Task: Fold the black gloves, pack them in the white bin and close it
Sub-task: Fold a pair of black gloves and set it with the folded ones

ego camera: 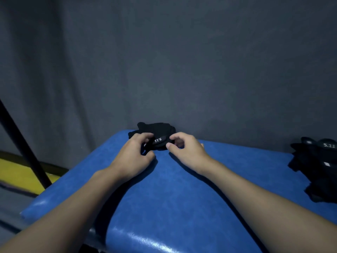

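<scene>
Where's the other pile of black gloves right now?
In the head view, the pile of gloves sits at the right edge of the blue table, well right of the right hand and the glove it pinches.

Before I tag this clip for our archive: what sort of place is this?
Likely a makeshift recording or work station, not a home: a grey cloth backdrop hangs behind a blue padded table, a black slanted pole stands at left, and black gloves lie piled at right.

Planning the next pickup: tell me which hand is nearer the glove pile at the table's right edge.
Right. The right hand pinches the middle glove, well left of the pile; the left hand grips that glove's other side, even farther left.
</scene>
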Demonstrator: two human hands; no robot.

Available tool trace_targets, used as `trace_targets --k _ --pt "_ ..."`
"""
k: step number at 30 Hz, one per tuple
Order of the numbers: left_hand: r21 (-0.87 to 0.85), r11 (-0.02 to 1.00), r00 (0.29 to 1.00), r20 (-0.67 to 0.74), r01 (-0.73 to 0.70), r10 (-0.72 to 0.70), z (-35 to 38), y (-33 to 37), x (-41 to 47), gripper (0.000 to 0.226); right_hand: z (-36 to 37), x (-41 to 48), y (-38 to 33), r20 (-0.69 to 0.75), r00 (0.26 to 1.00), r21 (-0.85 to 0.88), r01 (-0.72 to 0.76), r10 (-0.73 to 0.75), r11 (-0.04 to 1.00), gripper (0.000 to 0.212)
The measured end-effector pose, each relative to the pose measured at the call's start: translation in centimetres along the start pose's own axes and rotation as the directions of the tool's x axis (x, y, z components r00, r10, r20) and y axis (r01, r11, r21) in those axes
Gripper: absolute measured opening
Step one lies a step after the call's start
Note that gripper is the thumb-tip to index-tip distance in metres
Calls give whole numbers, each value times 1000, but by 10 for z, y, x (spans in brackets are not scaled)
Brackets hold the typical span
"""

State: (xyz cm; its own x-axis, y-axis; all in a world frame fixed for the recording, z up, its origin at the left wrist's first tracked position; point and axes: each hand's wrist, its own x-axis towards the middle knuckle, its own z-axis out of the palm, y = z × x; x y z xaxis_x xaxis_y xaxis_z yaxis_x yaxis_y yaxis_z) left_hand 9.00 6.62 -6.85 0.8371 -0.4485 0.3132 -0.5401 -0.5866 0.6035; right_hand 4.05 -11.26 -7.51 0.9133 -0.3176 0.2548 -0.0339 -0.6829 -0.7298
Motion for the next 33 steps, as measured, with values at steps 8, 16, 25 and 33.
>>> trace_targets --k 8,16,25,33 --pt "-122 992 999 5 -41 42 -2 21 -13 33 -14 -26 -1 -142 983 237 -83 119 968 24" --pt "-167 973 986 -84 -158 146 1 48 -21 26 -44 -65 -5 -231 972 387 62 32 920 30" --pt "-295 925 950 125 -238 284 10 107 -34 52 -84 -112 0 -371 916 294 270 -151 917 58" --pt "-597 800 955 205 -53 216 21 147 -49 35 -104 -137 -2 -302 902 148 364 -308 920 53"
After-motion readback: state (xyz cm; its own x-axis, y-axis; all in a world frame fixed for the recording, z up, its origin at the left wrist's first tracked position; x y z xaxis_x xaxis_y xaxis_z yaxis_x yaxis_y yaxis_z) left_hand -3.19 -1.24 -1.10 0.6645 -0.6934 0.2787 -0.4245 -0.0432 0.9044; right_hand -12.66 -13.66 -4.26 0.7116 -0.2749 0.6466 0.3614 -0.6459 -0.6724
